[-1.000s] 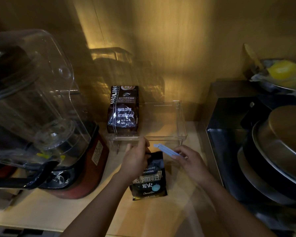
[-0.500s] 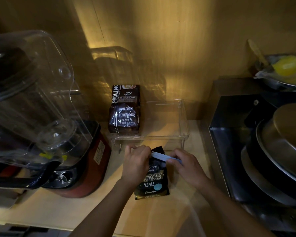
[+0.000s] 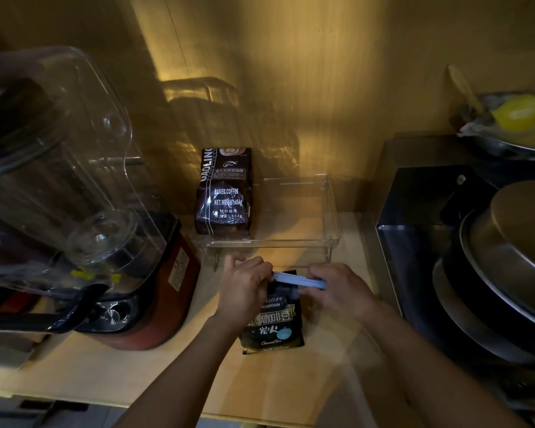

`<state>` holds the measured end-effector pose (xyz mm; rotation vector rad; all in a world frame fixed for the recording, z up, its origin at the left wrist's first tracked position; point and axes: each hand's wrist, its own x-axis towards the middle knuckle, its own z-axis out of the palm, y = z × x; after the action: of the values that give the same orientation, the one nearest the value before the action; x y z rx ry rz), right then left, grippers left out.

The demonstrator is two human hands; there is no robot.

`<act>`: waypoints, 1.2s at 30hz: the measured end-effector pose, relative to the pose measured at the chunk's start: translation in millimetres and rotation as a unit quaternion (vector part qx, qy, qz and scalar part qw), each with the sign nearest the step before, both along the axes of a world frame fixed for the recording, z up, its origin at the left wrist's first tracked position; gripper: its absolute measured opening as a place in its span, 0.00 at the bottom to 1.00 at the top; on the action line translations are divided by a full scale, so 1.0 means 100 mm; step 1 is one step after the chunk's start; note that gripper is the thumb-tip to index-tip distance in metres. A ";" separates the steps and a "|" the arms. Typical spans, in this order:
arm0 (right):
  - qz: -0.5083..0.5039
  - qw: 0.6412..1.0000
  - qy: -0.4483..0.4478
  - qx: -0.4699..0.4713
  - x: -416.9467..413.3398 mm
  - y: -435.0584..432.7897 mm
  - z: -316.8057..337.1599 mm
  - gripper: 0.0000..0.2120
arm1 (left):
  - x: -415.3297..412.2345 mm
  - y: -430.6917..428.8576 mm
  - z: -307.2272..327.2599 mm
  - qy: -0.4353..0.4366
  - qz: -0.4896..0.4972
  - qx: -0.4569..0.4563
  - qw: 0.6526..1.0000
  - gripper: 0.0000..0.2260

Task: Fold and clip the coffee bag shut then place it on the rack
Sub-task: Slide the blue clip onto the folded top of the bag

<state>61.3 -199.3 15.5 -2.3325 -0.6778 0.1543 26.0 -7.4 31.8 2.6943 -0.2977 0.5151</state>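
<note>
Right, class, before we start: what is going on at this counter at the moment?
A person is closing a small black coffee bag that lies on the wooden counter. The left hand holds the bag's top while the right hand sets a pale blue clip across it. The clear rack behind holds only a larger coffee bag; the small one is not on it yet.

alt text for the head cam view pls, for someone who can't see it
Two hands fit a pale blue clip across the folded top of a small black coffee bag on a wooden counter. Behind it, a clear rack holds another coffee bag; a blender stands left.
</note>
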 end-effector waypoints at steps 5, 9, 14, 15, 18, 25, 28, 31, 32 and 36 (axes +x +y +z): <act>0.039 0.998 -0.026 -0.029 0.09 -0.03 0.06 0.05 | 0.05 0.04 0.08 0.048 -0.009 -0.046 0.998 0.10; 0.066 0.995 -0.048 -0.055 0.07 -0.05 0.08 0.02 | 0.09 0.03 0.13 0.081 -0.019 -0.088 0.993 0.09; 0.069 0.993 -0.085 -0.051 0.02 -0.07 0.03 0.04 | 0.15 0.03 0.14 0.150 0.008 -0.113 0.982 0.10; 0.065 0.992 -0.099 -0.047 0.01 -0.07 0.02 0.05 | 0.15 0.03 0.13 0.156 0.019 -0.117 0.981 0.13; 0.045 0.988 -0.146 -0.023 -0.08 -0.09 -0.03 0.11 | 0.13 0.06 0.10 0.172 0.028 -0.155 0.972 0.17; -0.095 0.992 -0.075 0.024 -0.08 -0.17 -0.19 0.18 | 0.09 0.02 0.10 0.193 0.031 -0.207 0.959 0.09; -0.137 0.990 -0.015 0.033 -0.06 -0.14 -0.21 0.12 | 0.03 0.01 0.07 0.194 0.041 -0.217 0.956 0.10; -0.141 0.990 -0.001 0.026 -0.05 -0.11 -0.20 0.09 | -0.02 -0.01 0.05 0.154 0.038 -0.197 0.967 0.09; -0.132 0.991 -0.001 0.007 -0.05 -0.11 -0.19 0.09 | -0.03 -0.01 0.04 0.144 0.034 -0.192 0.970 0.09; -0.067 0.992 -0.089 -0.066 -0.08 -0.14 -0.18 0.08 | -0.05 0.00 0.00 0.126 0.036 -0.192 0.973 0.12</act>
<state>53.1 -213.7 -2.6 -2.5325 -0.6103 -0.0728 21.2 -7.9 31.6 2.3621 -0.0233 0.2167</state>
